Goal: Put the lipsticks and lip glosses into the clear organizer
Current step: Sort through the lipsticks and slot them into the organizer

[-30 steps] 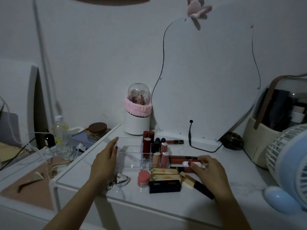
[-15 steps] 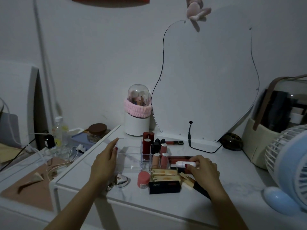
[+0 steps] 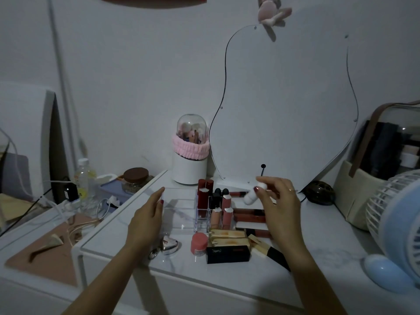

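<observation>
The right hand (image 3: 280, 208), right of centre in the frame, is raised above the table (image 3: 318, 253) and pinches a small white tube (image 3: 253, 194) between thumb and fingertips; the tube is tilted, its lower end pointing down and left toward the clear organizer (image 3: 181, 214). The left hand (image 3: 147, 220), left of centre, rests flat against the left wall of the organizer, fingers together and extended, gripping nothing. The organizer stands at the middle of the frame. Its left section holds nothing; its right compartments hold upright items: two dark red tubes (image 3: 204, 194), two black-capped lipsticks (image 3: 219, 196) and three pink lip glosses (image 3: 223, 212). Just right of the organizer, partly hidden by the right hand, several dark red glosses (image 3: 248, 218) lie flat on the table. In front of the organizer lie gold boxes (image 3: 229, 237), a black box (image 3: 227, 254) and a small pink jar (image 3: 199, 244). A blue fan (image 3: 395, 228) stands at the right edge of the frame.
</observation>
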